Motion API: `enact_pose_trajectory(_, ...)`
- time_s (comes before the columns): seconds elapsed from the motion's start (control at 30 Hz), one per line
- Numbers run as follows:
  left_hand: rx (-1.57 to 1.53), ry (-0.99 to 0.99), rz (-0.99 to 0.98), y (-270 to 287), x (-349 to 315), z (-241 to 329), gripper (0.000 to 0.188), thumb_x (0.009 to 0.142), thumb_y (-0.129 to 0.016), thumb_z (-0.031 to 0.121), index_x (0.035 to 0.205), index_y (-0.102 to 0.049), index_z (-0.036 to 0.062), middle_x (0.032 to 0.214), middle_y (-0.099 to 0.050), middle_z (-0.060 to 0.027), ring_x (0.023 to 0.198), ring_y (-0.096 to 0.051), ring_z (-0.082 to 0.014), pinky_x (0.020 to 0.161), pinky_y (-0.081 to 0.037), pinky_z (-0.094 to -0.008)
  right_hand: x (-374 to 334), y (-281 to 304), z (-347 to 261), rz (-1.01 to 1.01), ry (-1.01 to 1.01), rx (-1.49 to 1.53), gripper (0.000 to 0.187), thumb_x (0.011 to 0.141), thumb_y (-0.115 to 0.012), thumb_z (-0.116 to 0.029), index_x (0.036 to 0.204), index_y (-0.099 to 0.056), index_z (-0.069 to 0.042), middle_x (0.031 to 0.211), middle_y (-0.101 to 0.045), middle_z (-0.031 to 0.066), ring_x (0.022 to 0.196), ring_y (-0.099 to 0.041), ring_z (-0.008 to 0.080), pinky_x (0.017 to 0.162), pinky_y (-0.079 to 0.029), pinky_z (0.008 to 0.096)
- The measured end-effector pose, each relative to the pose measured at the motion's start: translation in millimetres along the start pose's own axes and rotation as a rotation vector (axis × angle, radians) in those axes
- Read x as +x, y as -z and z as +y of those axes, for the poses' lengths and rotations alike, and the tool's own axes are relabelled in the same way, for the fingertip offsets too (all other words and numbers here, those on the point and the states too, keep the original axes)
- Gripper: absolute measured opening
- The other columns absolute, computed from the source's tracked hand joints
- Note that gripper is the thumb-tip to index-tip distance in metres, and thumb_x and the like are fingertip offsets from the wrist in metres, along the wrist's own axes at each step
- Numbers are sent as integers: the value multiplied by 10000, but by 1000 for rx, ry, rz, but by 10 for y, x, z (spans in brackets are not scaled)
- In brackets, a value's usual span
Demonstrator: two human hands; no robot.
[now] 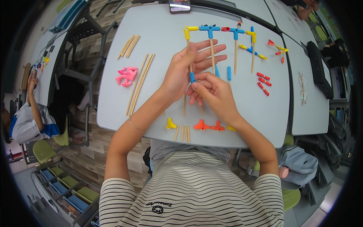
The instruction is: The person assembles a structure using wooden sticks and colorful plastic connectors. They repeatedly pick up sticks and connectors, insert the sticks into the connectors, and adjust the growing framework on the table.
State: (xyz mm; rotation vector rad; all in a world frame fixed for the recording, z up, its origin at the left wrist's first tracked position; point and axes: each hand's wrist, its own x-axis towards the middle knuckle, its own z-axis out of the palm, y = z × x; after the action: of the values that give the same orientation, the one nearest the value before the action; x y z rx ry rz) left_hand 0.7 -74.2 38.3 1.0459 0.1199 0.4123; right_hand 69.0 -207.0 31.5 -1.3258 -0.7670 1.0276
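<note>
A frame of wooden sticks and plastic connectors lies on the table, its top row joined by yellow, blue (209,28) and red pieces. Several sticks (235,56) run from that row toward me. My left hand (185,62) lies palm up under the left part of the frame, fingers stretched out, the leftmost stick passing by its thumb and palm. At that stick's near end, my right hand (215,90) pinches a small blue connector (192,77) between thumb and fingers. Loose blue connectors (229,73) lie just beyond my right hand; its curled fingers are partly hidden.
Pink connectors (127,75), long sticks (141,87) and shorter sticks (129,47) lie to the left. Red connectors (264,79) are at right. Near the front edge are orange connectors (202,125), a yellow one (171,123) and short sticks (183,133). A phone (179,6) stands at the back.
</note>
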Motion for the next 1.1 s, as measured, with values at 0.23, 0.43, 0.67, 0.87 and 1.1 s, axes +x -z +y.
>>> enact_pose_trajectory(0.23, 13, 22, 34, -28, -27, -9, 707, 1078, -241, 523, 1400, -432, -77, 1372, -579, -254, 1230, -618, -357, 1033, -529, -408, 90, 13, 105, -2, 48, -6, 200, 983, -609, -80, 1120, -624, 65, 775, -699, 81, 656, -624, 83, 574, -454, 217)
enact_pose_trajectory(0.43, 84, -5, 18, -12, 3, -20, 735, 1068, -245, 555, 1363, -477, -76, 1336, -608, -249, 1213, -630, -357, 1043, -512, -432, 146, 34, 99, 8, 21, -20, 211, 975, -627, -84, 1128, -628, 61, 782, -699, 77, 652, -625, 83, 578, -458, 217)
enact_pose_trajectory(0.67, 6, -4, -25, 51, 35, 103, 713, 1075, -265, 525, 1432, -407, -76, 1399, -555, -255, 1266, -589, -362, 1081, -484, -437, 235, 110, 25, -46, 30, -30, 236, 970, -646, -120, 1130, -641, 54, 819, -708, 75, 683, -644, 94, 594, -465, 217)
enact_pose_trajectory(0.87, -26, -131, -7, 206, 87, 123, 664, 1086, -299, 458, 1500, -300, -61, 1512, -423, -257, 1363, -487, -376, 1155, -416, -465, 202, 347, -205, 62, 51, -312, 206, 954, -673, -170, 1044, -708, 12, 853, -724, 60, 681, -648, 90, 602, -463, 211)
enact_pose_trajectory(1.1, -84, -106, -42, 173, 98, -17, 667, 1087, -298, 449, 1507, -275, -69, 1519, -407, -263, 1382, -464, -373, 1176, -394, -457, 250, 245, -175, -102, -59, -291, 228, 960, -675, -195, 1032, -721, 16, 815, -714, 68, 636, -593, 67, 551, -405, 201)
